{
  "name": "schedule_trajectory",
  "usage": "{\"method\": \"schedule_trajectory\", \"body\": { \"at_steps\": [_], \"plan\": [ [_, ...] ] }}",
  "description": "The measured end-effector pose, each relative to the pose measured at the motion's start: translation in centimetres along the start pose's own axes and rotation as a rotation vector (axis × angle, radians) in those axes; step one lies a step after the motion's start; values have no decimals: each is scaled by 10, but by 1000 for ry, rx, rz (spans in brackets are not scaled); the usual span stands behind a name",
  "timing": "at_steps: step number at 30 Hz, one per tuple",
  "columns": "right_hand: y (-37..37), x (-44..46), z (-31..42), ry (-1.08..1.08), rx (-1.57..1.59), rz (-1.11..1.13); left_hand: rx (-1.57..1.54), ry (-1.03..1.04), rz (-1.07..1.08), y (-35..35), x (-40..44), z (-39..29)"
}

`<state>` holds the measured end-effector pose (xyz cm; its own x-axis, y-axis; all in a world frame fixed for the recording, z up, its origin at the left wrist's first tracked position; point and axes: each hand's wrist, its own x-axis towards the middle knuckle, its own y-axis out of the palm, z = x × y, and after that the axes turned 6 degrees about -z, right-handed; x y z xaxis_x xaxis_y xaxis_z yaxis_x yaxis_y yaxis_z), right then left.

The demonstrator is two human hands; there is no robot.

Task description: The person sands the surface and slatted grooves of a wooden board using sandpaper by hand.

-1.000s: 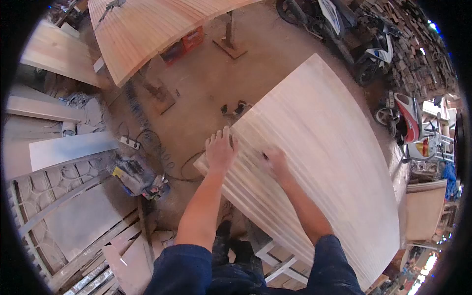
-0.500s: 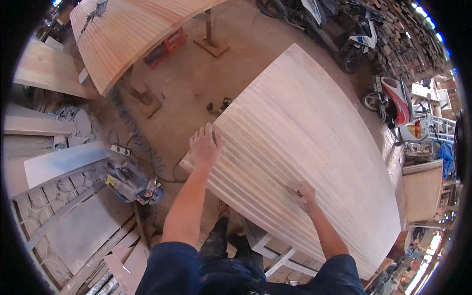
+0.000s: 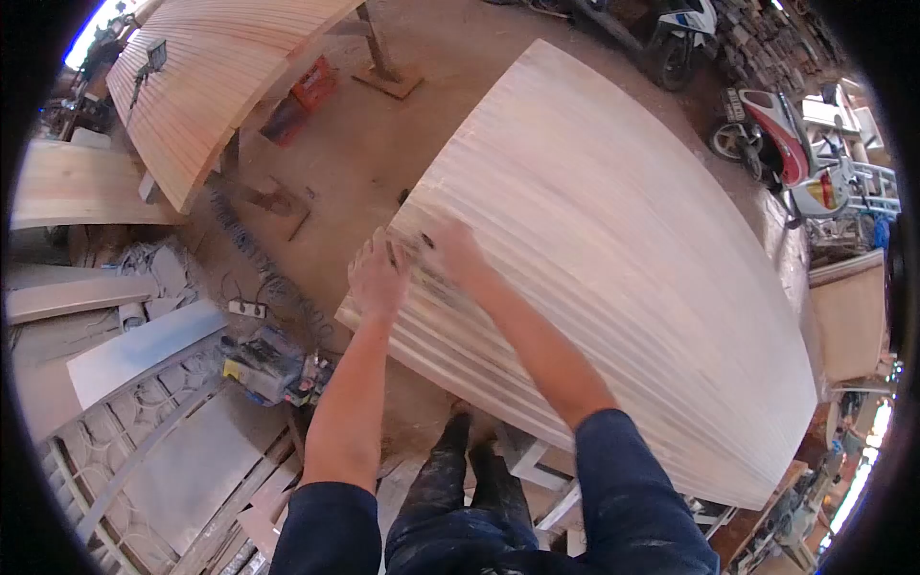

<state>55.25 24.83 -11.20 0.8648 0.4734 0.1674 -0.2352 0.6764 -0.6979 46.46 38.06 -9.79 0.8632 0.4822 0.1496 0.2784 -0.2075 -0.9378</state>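
Note:
A wide, curved panel of pale wooden strips [image 3: 613, 240] lies before me, its surface ridged and dusty. My left hand [image 3: 379, 278] rests at the panel's left edge, fingers stretched out over the wood. Close beside it on the right, my right hand [image 3: 452, 254] presses on the ridged strips. That hand is smeared by motion, with its fingers drawn together around a small dark thing that I cannot make out.
Another slatted curved panel [image 3: 230, 67] stands at the upper left on a support, near a red crate [image 3: 313, 84]. A power strip [image 3: 247, 309] and cables lie on the floor. A red and white motorbike [image 3: 774, 134] stands at the right, below stacked wood [image 3: 757, 57].
My right hand has slid up and left across the panel, from its lower middle to beside my left hand. The left hand stays near the edge. The view has shifted slightly.

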Motion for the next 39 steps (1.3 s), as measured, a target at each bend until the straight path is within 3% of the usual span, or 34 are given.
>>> {"method": "schedule_trajectory", "body": {
  "at_steps": [3, 5, 7, 9, 10, 11, 13, 15, 17, 18, 21, 24, 25, 26, 29, 30, 32, 34, 37, 38, 39],
  "plan": [
    [-100, -122, -50, 151, -95, 277, 0, 35, 8, -2, -2, 2],
    [-164, -204, -72, 204, -171, 178, 8, 27, 21, -2, -2, 3],
    [-210, -251, -82, -11, -132, 43, 23, 33, 40, -3, -3, 3],
    [-212, -245, -74, 123, -179, 142, -1, 25, 67, -8, -1, -1],
    [-208, -240, -71, 253, -217, 247, 2, 29, 71, -9, -1, -2],
    [-184, -225, -81, 338, -23, 255, -5, 27, 69, -9, -1, -2],
    [-131, -150, -58, 19, -22, 210, 1, 26, 68, -10, -1, 0],
    [-63, -77, -34, -84, 9, 107, 16, 12, 104, -9, -1, 0],
    [16, -18, -23, -29, 65, 14, 12, -3, 103, -10, 0, 0],
    [17, 5, 4, -136, -39, -37, -7, -11, 110, -10, -1, -2],
    [18, 6, -10, -66, -43, -6, 23, 2, 96, -2, 3, 2],
    [-97, -89, -23, 62, 51, 172, 22, 4, 95, -1, 6, -4],
    [-115, -131, -56, 42, -37, 138, 8, 3, 97, -2, 3, -6],
    [-149, -172, -64, 204, -248, 327, 29, 17, 86, -4, 0, -6],
    [-215, -272, -93, 248, -65, 192, 63, 50, 57, -4, -6, -1],
    [-214, -263, -90, 244, -65, 193, 81, 78, 43, -2, -4, 1],
    [-203, -233, -73, 512, -163, 442, 53, 87, 12, 0, -2, 3],
    [-148, -164, -48, 114, -171, 284, 38, 92, -18, -1, -3, 4],
    [-16, -48, -38, -191, 49, -52, 26, 78, -4, -4, -1, 2],
    [-4, -2, -5, 35, 11, 242, -7, 59, 12, -1, -2, 3],
    [9, 24, 18, 8, 33, 173, -41, 44, 30, 1, -2, 5]
  ]
}}
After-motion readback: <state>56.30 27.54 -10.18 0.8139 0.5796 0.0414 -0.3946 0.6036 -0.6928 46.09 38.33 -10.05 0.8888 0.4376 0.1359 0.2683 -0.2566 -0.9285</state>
